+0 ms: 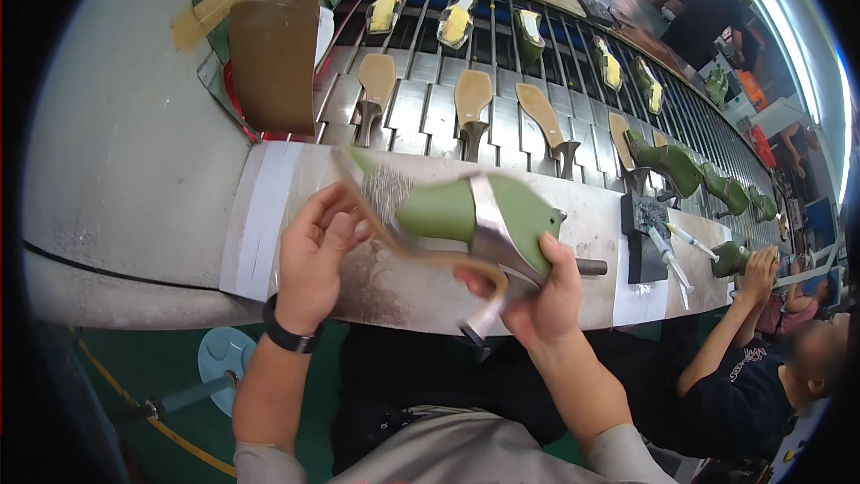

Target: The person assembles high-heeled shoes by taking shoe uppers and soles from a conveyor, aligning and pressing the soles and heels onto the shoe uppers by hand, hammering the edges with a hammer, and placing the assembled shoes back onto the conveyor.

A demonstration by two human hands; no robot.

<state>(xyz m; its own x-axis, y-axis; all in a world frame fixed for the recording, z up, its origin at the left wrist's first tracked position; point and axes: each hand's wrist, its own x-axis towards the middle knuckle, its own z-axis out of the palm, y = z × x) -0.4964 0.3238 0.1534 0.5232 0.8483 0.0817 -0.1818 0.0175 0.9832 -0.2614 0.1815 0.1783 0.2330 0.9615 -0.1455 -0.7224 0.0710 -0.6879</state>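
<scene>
Above the worktable I hold a high-heeled sandal point(488, 215) mounted on a green shoe last point(434, 213). It lies on its side, the toe end pointing left, with a glittery band over the toe and a silver strap farther back. My left hand point(313, 246), in a black wristband, has its fingers curled at the sole's edge near the toe. My right hand point(551, 296) wraps around the heel end, its thumb on the green last and its fingers beneath the sole. The slim heel points down toward me. Motion blurs the toe part.
Beyond the worktable point(573, 215), a slatted conveyor point(421, 116) carries tan heeled soles point(472, 94) and several green lasts point(528, 36). A black block point(643, 237) with syringes point(667, 255) stands right. A co-worker's hands point(761, 273) hold another last. Brown cardboard point(273, 63) stands left.
</scene>
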